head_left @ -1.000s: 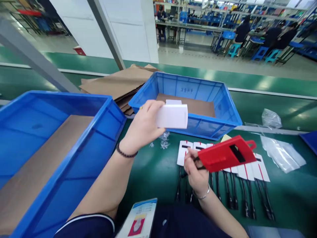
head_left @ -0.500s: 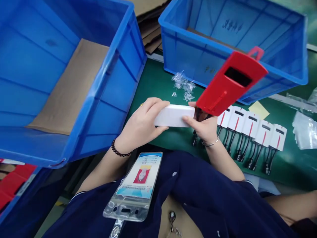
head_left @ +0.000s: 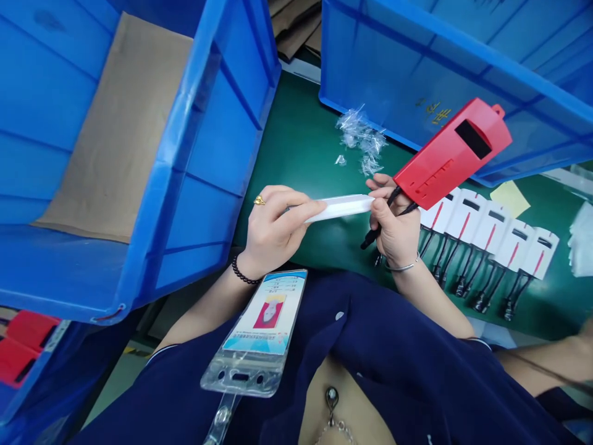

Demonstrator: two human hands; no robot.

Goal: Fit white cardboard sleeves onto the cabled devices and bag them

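My left hand (head_left: 273, 225) is closed on one end of a flat white sleeve (head_left: 343, 207), which shows edge-on over the green table (head_left: 301, 142). My right hand (head_left: 393, 225) pinches the sleeve's other end. The same hand also grips a red flat case (head_left: 451, 154) and a black cord (head_left: 377, 232). The red case sticks up to the right, in front of the far blue bin (head_left: 417, 68). Both hands are close together, just above my lap.
A large blue bin (head_left: 194, 142) lined with brown cardboard stands at the left. A row of white tags with black cords (head_left: 491, 241) lies at the right. Clear plastic scraps (head_left: 361, 136) lie by the far bin. A badge holder (head_left: 259, 330) hangs at my chest.
The view has tipped down. The white sleeve dropped from in front of the far bin to near my lap and turned edge-on; my right hand brought the red case over and took its other end.
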